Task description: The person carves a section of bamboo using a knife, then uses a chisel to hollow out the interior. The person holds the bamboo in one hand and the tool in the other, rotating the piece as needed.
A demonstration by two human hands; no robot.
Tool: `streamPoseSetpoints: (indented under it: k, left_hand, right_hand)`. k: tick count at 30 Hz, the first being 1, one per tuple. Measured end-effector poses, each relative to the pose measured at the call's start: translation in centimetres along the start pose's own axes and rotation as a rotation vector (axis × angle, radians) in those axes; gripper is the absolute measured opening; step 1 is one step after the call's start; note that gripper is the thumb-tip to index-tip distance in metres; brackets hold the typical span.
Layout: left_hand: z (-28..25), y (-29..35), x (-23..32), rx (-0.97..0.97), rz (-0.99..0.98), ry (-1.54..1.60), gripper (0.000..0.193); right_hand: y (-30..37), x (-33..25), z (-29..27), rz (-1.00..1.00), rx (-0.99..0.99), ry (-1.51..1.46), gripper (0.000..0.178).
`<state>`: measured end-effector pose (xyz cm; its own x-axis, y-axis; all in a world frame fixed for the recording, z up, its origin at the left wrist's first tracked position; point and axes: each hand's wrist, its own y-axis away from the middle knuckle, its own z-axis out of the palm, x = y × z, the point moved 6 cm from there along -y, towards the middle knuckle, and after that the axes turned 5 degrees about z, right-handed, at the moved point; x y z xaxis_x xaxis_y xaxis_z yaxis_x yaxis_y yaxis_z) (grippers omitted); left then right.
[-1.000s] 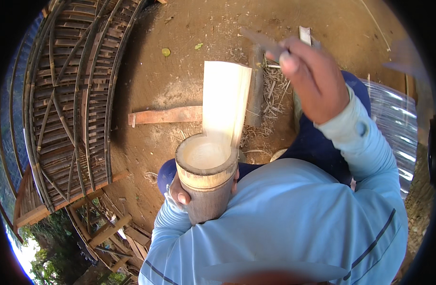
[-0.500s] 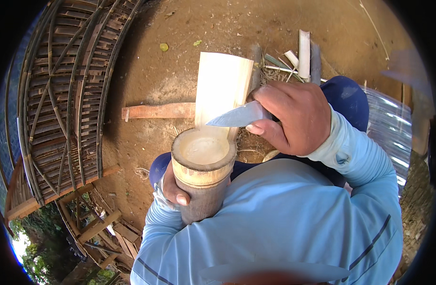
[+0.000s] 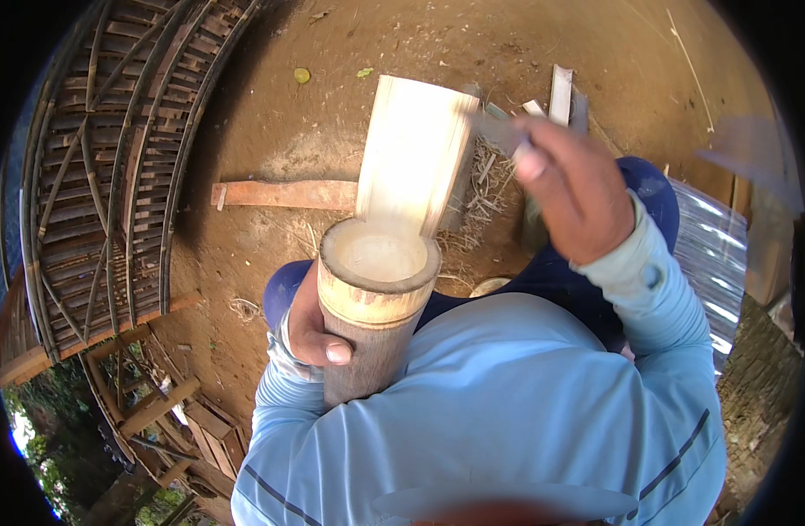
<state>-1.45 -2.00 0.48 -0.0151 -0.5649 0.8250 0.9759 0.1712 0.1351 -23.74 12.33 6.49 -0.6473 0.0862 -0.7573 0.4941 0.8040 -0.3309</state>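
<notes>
My left hand [image 3: 308, 329] is wrapped round a thick bamboo section [image 3: 367, 355], its thumb across the front. The near part of the bamboo is a full tube with grey outer skin, a pale shaved band and a hollow-looking cut end. Beyond that, a broad pale split wall [image 3: 411, 149] stretches away. My right hand [image 3: 582, 197] is closed round a knife, its blade [image 3: 499, 131] smeared by motion beside the far right edge of the split wall. The knife's handle is hidden in my fingers.
Bamboo offcuts [image 3: 560, 95] and thin shavings [image 3: 488, 180] lie on the bare earth at the far right. A flat brown wooden strip [image 3: 284, 194] lies left of the bamboo. A slatted bamboo structure [image 3: 131, 167] stands at the left, and a clear corrugated sheet [image 3: 708, 254] at the right.
My right hand and the knife have moved away from the tube's rim, outward and to the right toward the split wall's far end. My left hand keeps its hold on the bamboo.
</notes>
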Motion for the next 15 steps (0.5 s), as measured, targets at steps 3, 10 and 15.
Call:
streamPoseSetpoints:
  k: [3, 10, 15]
  left_hand:
    - [0.3, -0.1, 0.6, 0.039, 0.014, -0.071, 0.117]
    - [1.1, 0.1, 1.8, 0.128, 0.054, -0.315, 0.123]
    - [1.5, 0.4, 1.8, 0.141, 0.063, -0.357, 0.124]
  right_hand:
    - [1.1, -1.7, 2.2, -0.122, -0.043, 0.02, 0.03]
    - [2.0, -2.3, 4.2, -0.142, -0.145, 0.159, 0.031]
    - [2.0, -2.6, 4.5, -0.144, -0.159, 0.189, 0.032]
